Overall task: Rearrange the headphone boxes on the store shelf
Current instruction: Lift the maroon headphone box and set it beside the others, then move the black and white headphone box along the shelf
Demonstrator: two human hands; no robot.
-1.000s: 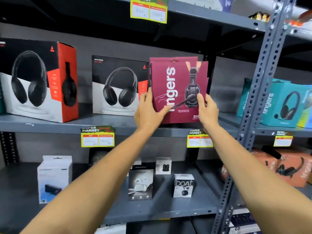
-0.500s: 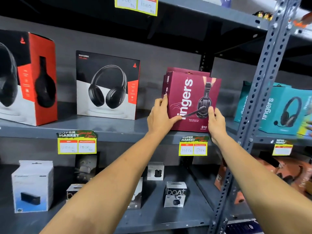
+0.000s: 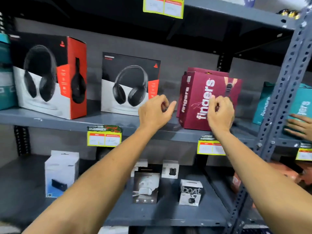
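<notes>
A maroon "fingers" headphone box (image 3: 200, 92) stands on the grey middle shelf (image 3: 67, 120), with a second maroon box right behind it. My left hand (image 3: 155, 112) hovers just left of it, fingers loosely curled, holding nothing. In front of the box's lower face is my right hand (image 3: 221, 114), also curled and empty. Further left on the same shelf stand two black, white and red headphone boxes, one at the centre (image 3: 130, 85) and one larger at the left (image 3: 49, 76).
A perforated grey upright (image 3: 280, 102) divides the bays. Teal headphone boxes (image 3: 302, 105) sit in the right bay, where another person's hand (image 3: 298, 125) touches one. Small earbud boxes (image 3: 190, 191) and a white box (image 3: 60, 173) stand on the lower shelf. Yellow price tags (image 3: 103, 138) hang on shelf edges.
The maroon box came down from the air onto the middle shelf. Both my hands let go of it and drew back a little. Another person's hand appeared at the right.
</notes>
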